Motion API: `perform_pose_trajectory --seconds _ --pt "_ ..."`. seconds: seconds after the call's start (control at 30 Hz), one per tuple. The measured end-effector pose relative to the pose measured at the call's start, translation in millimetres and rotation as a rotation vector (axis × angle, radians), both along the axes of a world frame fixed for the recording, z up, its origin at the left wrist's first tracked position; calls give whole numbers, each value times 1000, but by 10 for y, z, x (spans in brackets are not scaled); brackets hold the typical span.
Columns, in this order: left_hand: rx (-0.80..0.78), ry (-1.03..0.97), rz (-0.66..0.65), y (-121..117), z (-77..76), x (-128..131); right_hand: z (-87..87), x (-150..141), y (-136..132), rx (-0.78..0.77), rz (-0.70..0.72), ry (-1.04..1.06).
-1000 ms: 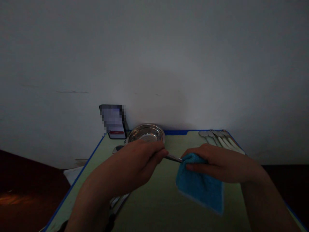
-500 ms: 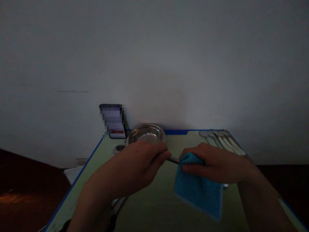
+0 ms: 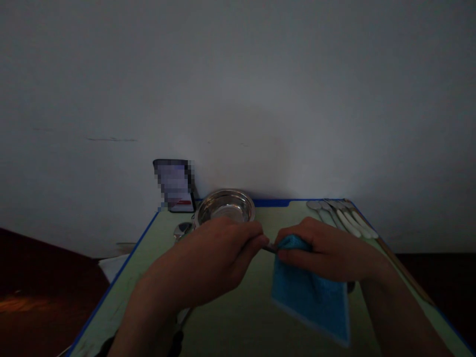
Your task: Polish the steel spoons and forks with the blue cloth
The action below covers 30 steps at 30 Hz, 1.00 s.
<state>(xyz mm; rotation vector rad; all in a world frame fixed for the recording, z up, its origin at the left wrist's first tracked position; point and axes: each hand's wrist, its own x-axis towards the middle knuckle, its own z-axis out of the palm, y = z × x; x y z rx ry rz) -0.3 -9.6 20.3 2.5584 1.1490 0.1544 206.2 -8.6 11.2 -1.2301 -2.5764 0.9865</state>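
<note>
My left hand (image 3: 219,263) is closed, pinching the thin metal handle of a spoon (image 3: 271,248) in front of the bowl. Around the same spoon my right hand (image 3: 323,250) is closed with a blue cloth (image 3: 312,302) folded over it. The cloth's loose part hangs down below the fingers. Most of the spoon is hidden by the cloth and hands; a small rounded dark end shows past the cloth's right edge. Behind my left hand stands a shiny metal bowl (image 3: 243,201), its front partly covered by that hand.
Several spoons with pale handles (image 3: 347,220) lie side by side at the table's back right. Another spoon (image 3: 183,229) lies left of the bowl. A phone (image 3: 174,186) leans on the wall (image 3: 260,99). Dark-handled utensils (image 3: 176,342) lie partly under my left forearm on the green table (image 3: 238,327).
My left hand has shifted slightly right, toward the right hand, so less handle shows between them. The hanging cloth has swung slightly right. The end past the cloth looks darker now.
</note>
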Motion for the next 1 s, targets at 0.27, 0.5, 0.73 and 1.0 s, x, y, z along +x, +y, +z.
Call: perform_pose_trajectory --seconds 0.27,0.5,0.73,1.0 --pt "-37 0 0 -15 18 -7 29 19 19 45 41 -7" --pt "-29 -6 2 -7 22 -15 21 16 8 61 33 11" --pt "-33 16 -6 -6 19 -1 20 4 27 48 23 9" --pt "-32 3 -9 2 -7 -3 29 -17 21 72 4 4"
